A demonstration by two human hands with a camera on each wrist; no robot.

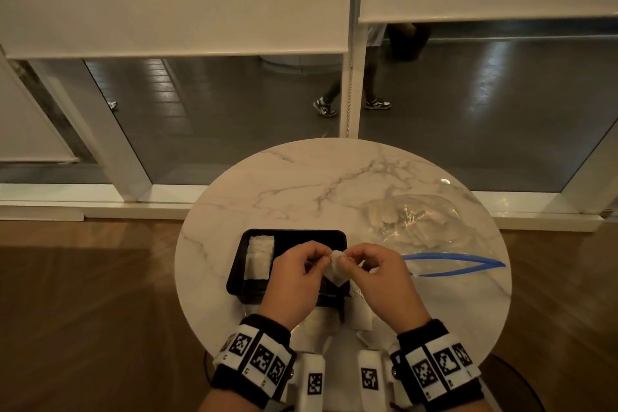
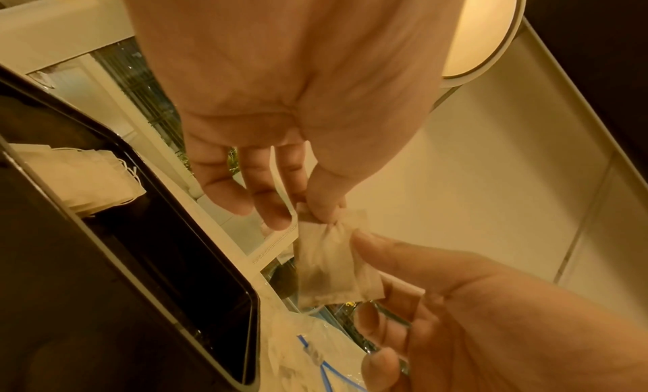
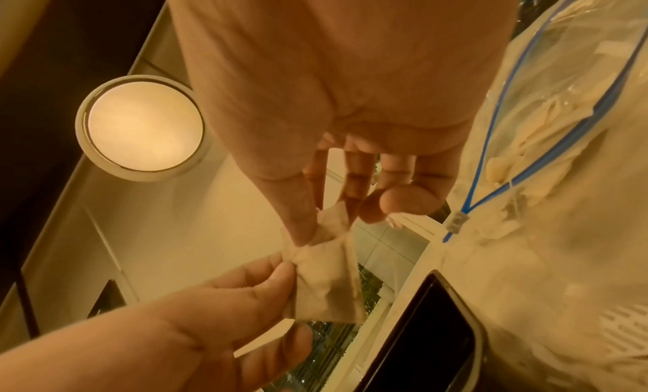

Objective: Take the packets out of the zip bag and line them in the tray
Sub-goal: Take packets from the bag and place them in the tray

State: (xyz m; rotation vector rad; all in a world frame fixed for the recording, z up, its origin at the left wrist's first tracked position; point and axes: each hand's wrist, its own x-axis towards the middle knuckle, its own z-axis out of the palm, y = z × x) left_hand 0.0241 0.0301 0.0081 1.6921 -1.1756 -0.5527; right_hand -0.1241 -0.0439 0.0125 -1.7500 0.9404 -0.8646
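Note:
A small white packet point(image 1: 336, 267) hangs above the right part of the black tray point(image 1: 294, 231). Both hands hold it. My left hand point(image 1: 322, 259) pinches its upper left corner, thumb against fingers, as the left wrist view shows for the packet point(image 2: 326, 262) and left hand point(image 2: 321, 213). My right hand point(image 1: 348, 258) pinches the upper right corner; the right wrist view shows the right hand point(image 3: 326, 226) and packet point(image 3: 326, 284). Several packets point(image 1: 259, 257) lie stacked along the tray's left side. The clear zip bag point(image 1: 431, 227) with a blue zip lies to the right, mouth open, with more packets inside.
The round marble table point(image 1: 334, 184) holds everything; its front edge is by my wrists. Some white paper pieces point(image 1: 363, 319) lie between the tray and that edge. Behind the table is a glass wall, with a person walking outside.

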